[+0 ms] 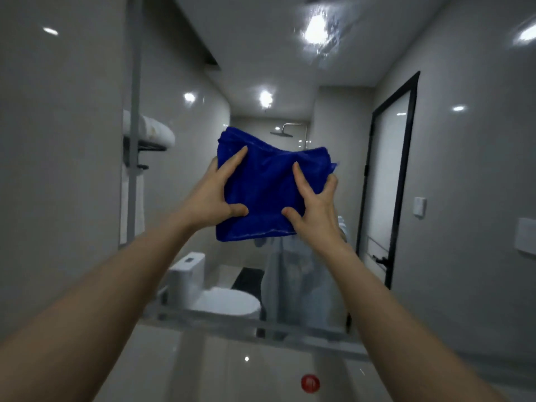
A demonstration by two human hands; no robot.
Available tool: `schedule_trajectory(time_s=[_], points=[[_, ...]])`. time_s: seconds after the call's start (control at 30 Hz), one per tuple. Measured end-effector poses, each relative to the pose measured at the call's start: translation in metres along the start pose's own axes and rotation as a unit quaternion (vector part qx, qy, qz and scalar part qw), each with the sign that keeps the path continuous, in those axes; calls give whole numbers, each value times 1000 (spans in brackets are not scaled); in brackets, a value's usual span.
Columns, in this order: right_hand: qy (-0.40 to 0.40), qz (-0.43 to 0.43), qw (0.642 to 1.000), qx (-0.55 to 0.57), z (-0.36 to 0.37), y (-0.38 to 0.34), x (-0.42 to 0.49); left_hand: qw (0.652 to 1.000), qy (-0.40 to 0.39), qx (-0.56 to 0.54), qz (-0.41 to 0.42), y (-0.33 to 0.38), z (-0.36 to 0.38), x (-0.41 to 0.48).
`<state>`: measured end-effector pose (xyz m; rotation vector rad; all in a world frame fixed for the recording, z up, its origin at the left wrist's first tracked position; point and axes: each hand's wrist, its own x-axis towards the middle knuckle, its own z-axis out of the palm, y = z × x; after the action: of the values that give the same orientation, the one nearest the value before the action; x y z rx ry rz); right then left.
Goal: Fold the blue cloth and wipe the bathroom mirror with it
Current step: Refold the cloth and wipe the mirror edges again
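A folded blue cloth (266, 187) is held up at chest height in front of the bathroom mirror (290, 68). My left hand (214, 195) grips its left edge, with the thumb on the near face low down and a finger along the top left. My right hand (314, 207) grips its right edge, thumb and forefinger on the near face, other fingers behind. The cloth looks roughly square, with a rumpled top edge. Whether it touches the glass cannot be told. The mirror shows a toilet, a shower head, a dark-framed door and a person's light clothing below the cloth.
A pale countertop (232, 369) lies below the mirror, with a small red round object (310, 383) on it near the front. A grey tiled wall (58, 169) stands at the left. A wall (478, 198) with a white switch (419, 206) is at the right.
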<state>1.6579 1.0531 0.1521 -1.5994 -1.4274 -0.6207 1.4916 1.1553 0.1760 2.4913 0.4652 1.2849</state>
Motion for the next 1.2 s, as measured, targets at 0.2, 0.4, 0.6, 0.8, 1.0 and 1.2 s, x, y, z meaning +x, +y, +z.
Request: schedule_trajectory(time_s=[0.2,0.4,0.6,0.8,1.0,1.2], points=[[-62,61,991,-100,36,19,1,995,-10,93,-44,-46,52,11],[-37,71,991,-110,39,18,2,982,20,181,-43,-49,54,14],[59,27,997,-51,47,24,-4,985,55,160,42,-43,49,4],[250,-29,967,-38,34,10,0,964,116,184,150,-18,22,12],[133,42,990,30,21,7,-19,973,37,194,116,-12,18,10],[107,145,968,176,33,-3,-67,992,-81,16,90,1,21,-12]])
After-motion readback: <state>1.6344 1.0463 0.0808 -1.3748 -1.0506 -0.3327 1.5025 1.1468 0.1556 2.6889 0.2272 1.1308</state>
